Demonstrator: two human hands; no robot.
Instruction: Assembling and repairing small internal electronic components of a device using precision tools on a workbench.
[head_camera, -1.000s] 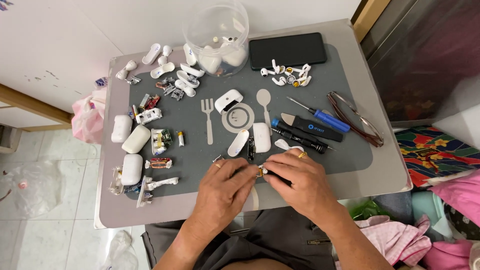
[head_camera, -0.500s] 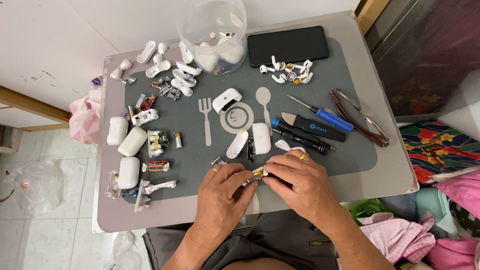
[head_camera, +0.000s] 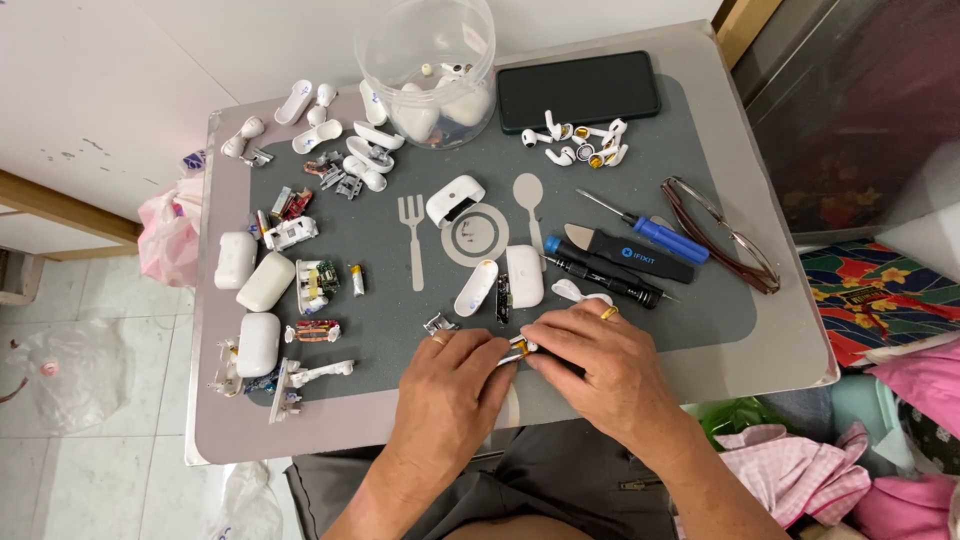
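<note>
My left hand (head_camera: 455, 385) and my right hand (head_camera: 590, 355) meet at the near edge of a grey placemat (head_camera: 400, 330) and together pinch a small gold-coloured part (head_camera: 519, 347) between their fingertips. Both hands wear a ring. Just beyond my fingers lie opened white earbud case halves (head_camera: 524, 275), a slim dark piece and a small metal bit (head_camera: 438, 323). Part of the held piece is hidden by my fingers.
White earbud cases (head_camera: 264, 281), circuit boards and earbud shells lie at the left. A clear plastic jar (head_camera: 428, 65) and a black phone (head_camera: 578, 90) stand at the back. A blue screwdriver (head_camera: 640, 228), black pry tools (head_camera: 625, 255) and glasses (head_camera: 720, 235) lie at the right. The table edge is close to my lap.
My hands stay at the same spot on the mat's near edge, with only small finger shifts around the gold part. The view has drifted slightly.
</note>
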